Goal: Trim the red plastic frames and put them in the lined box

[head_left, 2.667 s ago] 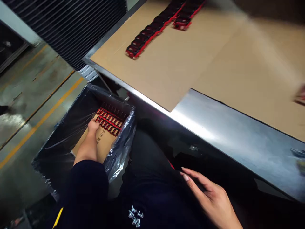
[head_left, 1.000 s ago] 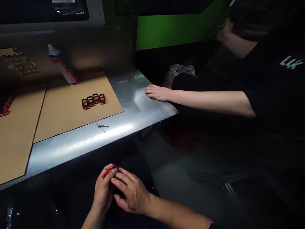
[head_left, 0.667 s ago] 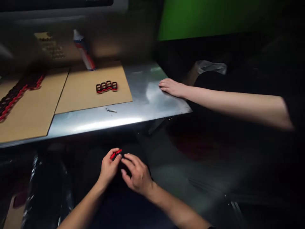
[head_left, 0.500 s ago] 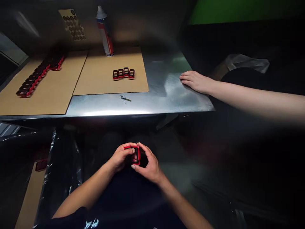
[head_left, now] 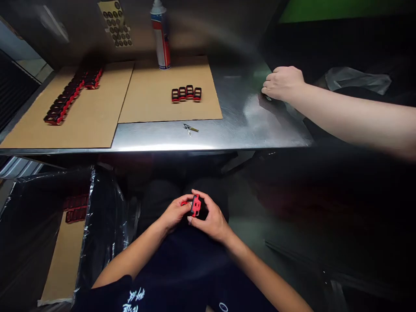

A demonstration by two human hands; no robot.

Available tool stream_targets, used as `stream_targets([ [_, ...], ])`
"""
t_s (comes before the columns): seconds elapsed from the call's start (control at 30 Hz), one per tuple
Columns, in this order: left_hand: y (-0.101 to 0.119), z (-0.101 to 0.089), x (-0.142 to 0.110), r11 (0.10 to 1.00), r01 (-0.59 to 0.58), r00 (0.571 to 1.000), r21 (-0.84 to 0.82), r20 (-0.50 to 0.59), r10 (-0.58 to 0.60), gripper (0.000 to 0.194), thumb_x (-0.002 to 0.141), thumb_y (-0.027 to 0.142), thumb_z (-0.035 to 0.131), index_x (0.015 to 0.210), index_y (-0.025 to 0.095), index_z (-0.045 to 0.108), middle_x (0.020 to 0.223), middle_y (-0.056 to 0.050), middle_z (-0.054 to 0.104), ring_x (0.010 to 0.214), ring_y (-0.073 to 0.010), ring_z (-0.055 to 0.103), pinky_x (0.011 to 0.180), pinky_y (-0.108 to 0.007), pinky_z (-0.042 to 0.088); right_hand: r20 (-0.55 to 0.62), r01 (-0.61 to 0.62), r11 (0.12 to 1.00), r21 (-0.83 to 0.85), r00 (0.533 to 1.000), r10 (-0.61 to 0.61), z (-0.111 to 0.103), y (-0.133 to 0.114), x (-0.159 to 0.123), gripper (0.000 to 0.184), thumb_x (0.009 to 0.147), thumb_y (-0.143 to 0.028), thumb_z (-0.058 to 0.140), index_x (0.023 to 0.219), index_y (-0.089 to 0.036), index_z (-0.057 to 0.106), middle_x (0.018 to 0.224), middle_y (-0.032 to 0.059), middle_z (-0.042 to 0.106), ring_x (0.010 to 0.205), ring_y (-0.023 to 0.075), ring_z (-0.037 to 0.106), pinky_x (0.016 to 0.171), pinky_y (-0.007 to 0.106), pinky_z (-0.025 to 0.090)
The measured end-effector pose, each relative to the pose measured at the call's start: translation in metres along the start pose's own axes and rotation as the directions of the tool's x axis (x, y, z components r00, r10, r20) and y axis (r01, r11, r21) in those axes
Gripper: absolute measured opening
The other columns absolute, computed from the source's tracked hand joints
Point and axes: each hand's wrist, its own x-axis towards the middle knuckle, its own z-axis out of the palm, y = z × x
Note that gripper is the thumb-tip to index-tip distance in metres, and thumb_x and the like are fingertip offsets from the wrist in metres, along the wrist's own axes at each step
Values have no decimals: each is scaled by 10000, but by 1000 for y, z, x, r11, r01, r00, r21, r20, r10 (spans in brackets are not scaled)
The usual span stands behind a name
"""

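Note:
Above my lap, a small red-and-black plastic frame is held between my two hands, its red side with small square holes facing up. My left hand is closed on its left side, thumb pressed against it. Another bit of red shows between the left fingers; whether it belongs to the same piece I cannot tell. My right hand grips the piece by its ends, index finger at the far end and thumb at the near end. The palms hide part of it.
Similar frames stand on cardboard on the metal table; a long row lies left. Behind is a spray can. Small metal clippers lie near the edge. Another person's hand rests right. A plastic-lined bin stands lower left.
The piece in my hands has turned, from its open face to its red side. The other person's hand has changed from lying flat to curled. The view has shifted left.

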Motion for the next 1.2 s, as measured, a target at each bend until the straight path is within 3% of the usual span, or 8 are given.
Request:
stream_targets([
  [0.17, -4, -24, -4, 998, 51, 998, 28, -30, -50, 462, 774, 502, 798, 1052, 137, 746, 680, -9, 662, 402, -73, 497, 407, -204, 392, 84, -85, 995, -49, 992, 89, 14, -5, 9, 728, 716, -249, 792, 1401, -250, 545, 1387, 114, 657, 1273, 308, 653, 1121, 533, 507],
  [0.37, -3, -43, 3, 996, 61, 996, 58, -76, -56, 372, 782, 398, 748, 1067, 163, 705, 674, 19, 647, 439, -79, 533, 427, -188, 403, 19, -118, 989, -87, 993, 120, 27, -5, 17, 756, 711, -233, 808, 1421, -253, 550, 1409, 119, 644, 1247, 303, 668, 1102, 518, 529],
  [0.47, 3, -44, 1, 997, 49, 996, 54, -72, -45, 343, 762, 339, 734, 1065, 183, 688, 729, 29, 643, 459, -72, 535, 447, -195, 429, 16, -175, 983, 56, 985, 174, 27, -8, 21, 777, 720, -284, 837, 1435, -256, 535, 1418, 121, 645, 1190, 283, 707, 1072, 496, 557],
  [0.6, 21, -42, -11, 996, -23, 999, 83, 24, 21, 494, 775, 410, 760, 1214, 203, 668, 1037, -68, 726, 546, -102, 599, 493, -238, 494, 54, -185, 935, 304, 983, 177, 21, -22, 26, 769, 741, -382, 855, 1429, -245, 540, 1391, 129, 674, 1169, 277, 730, 1058, 477, 571],
  [0.77, 43, -39, -30, 964, -171, 980, 204, 138, 145, 541, 835, 500, 742, 1267, 180, 679, 1042, -104, 730, 668, -150, 614, 611, -260, 497, 65, -103, 965, 242, 994, 90, 12, -47, 28, 842, 720, -371, 895, 1471, -265, 529, 1417, 114, 665, 1211, 288, 709, 1092, 470, 547],
  [0.9, 50, -37, -38, 911, -270, 962, 314, 123, 243, 403, 845, 450, 760, 1135, 170, 741, 959, -69, 689, 767, -162, 602, 738, -277, 494, 107, -2, 984, 177, 994, -18, 7, -56, 29, 851, 753, -269, 874, 1514, -306, 494, 1502, 90, 597, 1308, 291, 646, 1143, 479, 508],
  [1.0, 52, -37, -37, 824, -407, 913, 394, 164, 373, 292, 857, 403, 758, 1048, 182, 748, 1006, -70, 669, 816, -164, 610, 777, -292, 512, 165, 37, 974, 224, 984, -75, 5, -55, 36, 850, 786, -206, 844, 1536, -338, 465, 1571, 75, 529, 1362, 293, 604, 1157, 481, 500],
  [1.2, 60, -36, -28, 623, -540, 836, 566, 271, 478, 184, 874, 335, 757, 978, 189, 715, 1013, -74, 660, 858, -165, 635, 755, -293, 555, 219, -52, 915, 400, 975, -40, 2, -51, 55, 813, 786, -199, 860, 1499, -337, 496, 1569, 71, 531, 1340, 275, 623, 1139, 446, 525],
])
